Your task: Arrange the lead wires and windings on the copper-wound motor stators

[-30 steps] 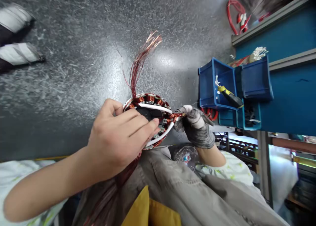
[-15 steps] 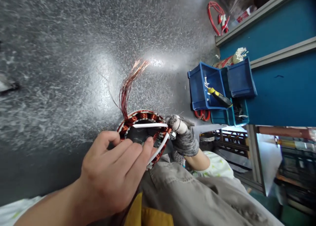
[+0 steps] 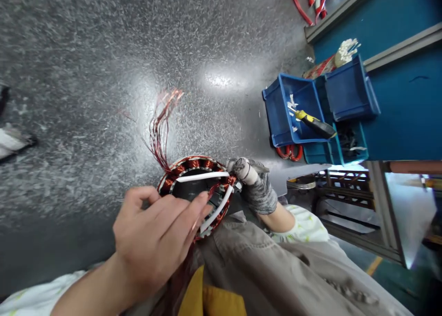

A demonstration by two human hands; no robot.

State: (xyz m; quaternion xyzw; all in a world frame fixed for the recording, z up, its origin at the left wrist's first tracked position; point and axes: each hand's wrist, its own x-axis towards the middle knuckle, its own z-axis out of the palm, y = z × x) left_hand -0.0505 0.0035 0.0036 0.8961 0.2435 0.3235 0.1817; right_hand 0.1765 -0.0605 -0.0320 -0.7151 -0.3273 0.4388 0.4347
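A ring-shaped motor stator (image 3: 195, 163) with copper windings rests at the table's near edge, close to my lap. My left hand (image 3: 155, 235), bare, lies over its near left side. Its fingers are closed round enamelled copper wires (image 3: 214, 188) that come from the stator's right side. My right hand (image 3: 253, 184), in a grey glove with white-wrapped fingers, grips the right rim beside two white sleeves (image 3: 203, 176). One sleeve crosses the opening and the other curves along the near side. A loose bundle of copper wires (image 3: 160, 131) fans out from the stator's left onto the table.
The speckled grey tabletop (image 3: 103, 44) stretches ahead. At right stand a blue bin (image 3: 276, 111) with a yellow-black screwdriver (image 3: 316, 124) across it, and a teal bin (image 3: 361, 136). Red-handled tools (image 3: 290, 152) lie under the bins. A white and black object (image 3: 15, 143) sits far left.
The camera view has shifted, and the bins appear further right. The loose wire bundle has swung left. My left hand has moved slightly nearer my lap with the wires; my right hand keeps its grip.
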